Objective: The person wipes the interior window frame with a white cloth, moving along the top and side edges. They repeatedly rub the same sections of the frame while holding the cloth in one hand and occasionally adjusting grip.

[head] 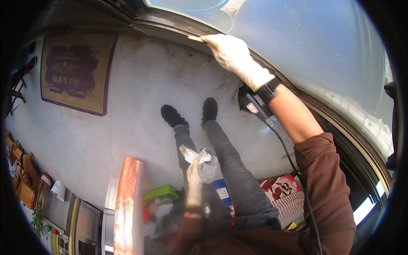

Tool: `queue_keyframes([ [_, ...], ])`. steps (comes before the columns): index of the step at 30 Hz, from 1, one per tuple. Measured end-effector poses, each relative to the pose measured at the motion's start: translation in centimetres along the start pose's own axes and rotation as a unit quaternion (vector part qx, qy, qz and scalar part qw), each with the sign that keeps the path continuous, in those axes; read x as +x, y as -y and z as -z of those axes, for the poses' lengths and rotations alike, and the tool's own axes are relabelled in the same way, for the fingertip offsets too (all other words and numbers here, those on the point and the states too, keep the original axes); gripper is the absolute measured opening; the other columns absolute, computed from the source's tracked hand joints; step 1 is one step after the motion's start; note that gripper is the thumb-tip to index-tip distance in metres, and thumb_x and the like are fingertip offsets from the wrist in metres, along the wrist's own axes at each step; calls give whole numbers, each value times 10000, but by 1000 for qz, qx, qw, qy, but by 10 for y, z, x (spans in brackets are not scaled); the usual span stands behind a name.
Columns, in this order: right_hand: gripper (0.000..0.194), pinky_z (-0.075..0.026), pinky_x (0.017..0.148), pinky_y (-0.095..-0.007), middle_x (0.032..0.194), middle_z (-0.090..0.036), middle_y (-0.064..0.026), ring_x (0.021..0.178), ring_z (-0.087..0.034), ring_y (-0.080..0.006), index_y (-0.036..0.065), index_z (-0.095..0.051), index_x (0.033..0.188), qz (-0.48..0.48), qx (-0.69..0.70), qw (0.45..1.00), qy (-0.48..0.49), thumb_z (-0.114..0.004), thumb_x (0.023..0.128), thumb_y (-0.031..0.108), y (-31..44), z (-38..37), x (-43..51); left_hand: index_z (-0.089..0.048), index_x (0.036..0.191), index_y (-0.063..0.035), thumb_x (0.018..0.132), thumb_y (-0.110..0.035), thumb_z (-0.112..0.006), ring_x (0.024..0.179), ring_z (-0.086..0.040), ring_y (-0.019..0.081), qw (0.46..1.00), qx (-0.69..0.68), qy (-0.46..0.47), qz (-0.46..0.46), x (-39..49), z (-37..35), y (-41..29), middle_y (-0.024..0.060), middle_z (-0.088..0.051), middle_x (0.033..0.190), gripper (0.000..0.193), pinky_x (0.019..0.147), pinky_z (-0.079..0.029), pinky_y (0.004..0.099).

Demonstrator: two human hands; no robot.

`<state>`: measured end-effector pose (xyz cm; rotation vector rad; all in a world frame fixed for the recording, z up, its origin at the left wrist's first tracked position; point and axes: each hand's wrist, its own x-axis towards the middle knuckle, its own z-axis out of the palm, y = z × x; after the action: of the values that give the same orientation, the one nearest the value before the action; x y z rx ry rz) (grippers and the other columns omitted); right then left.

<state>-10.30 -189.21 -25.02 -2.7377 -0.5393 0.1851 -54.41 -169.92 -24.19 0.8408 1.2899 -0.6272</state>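
Note:
My right hand (234,55), in a pale glove and with a black band at the wrist, reaches to the worn window frame (172,27). A narrow pale tip extends past its fingers along the frame; whether that is a finger or a held piece is unclear. Beyond the frame is a bluish translucent pane or sheet (302,41). My left hand (193,178), also gloved, grips a crumpled white wipe or paper (191,155) in front of my legs. Against it hangs a grey, bag-like bundle (208,169); how it is held cannot be made out.
A black device (253,103) with a cable (283,143) sits below my right wrist. A purple-edged mat (75,71) lies on the pale floor (140,83). Around my legs are a printed carton (280,189), a blue container (223,191), a green bin (162,192) and an orange curtain (126,204).

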Motion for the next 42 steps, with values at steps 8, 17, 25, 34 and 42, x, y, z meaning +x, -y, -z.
queue_keyframes([
  [8,255,-541,867,-387,1043,-719,-144,970,-677,-337,88,-709,1108,-103,158,982,-7,-561,928,191,16,-31,45,-682,1128,40,994,-226,-599,943,-652,150,997,-69,2,23,-3,-3,-4,87,-703,1068,309,859,-519,285],
  [17,288,-501,959,-361,1134,-702,-153,1085,-654,-304,103,-706,1171,-137,190,969,80,-552,953,210,14,-28,47,-664,1168,44,1017,-240,-552,959,-657,170,998,-61,-3,20,-4,-5,-3,93,-702,1080,341,853,-527,298],
  [25,280,-504,951,-373,1124,-704,-137,1084,-650,-305,108,-725,1103,-197,138,970,39,-543,925,226,-24,-17,-29,-687,1123,41,1003,-228,-589,916,-649,141,997,-71,-10,23,-2,-1,0,82,-704,1047,310,818,-527,282],
  [34,285,-490,977,-355,1133,-710,-135,1099,-656,-285,62,-722,1117,-295,192,931,93,-582,933,228,-73,23,-114,-675,1130,52,1006,-219,-573,925,-668,168,999,-49,3,13,1,1,2,98,-707,1045,315,838,-543,301],
  [42,277,-495,970,-358,1141,-708,-131,1106,-649,-289,76,-721,1116,-282,136,939,140,-588,917,216,-80,20,-101,-666,1147,58,1008,-210,-578,964,-663,170,998,-66,10,21,4,6,4,100,-698,1087,315,861,-538,307],
])
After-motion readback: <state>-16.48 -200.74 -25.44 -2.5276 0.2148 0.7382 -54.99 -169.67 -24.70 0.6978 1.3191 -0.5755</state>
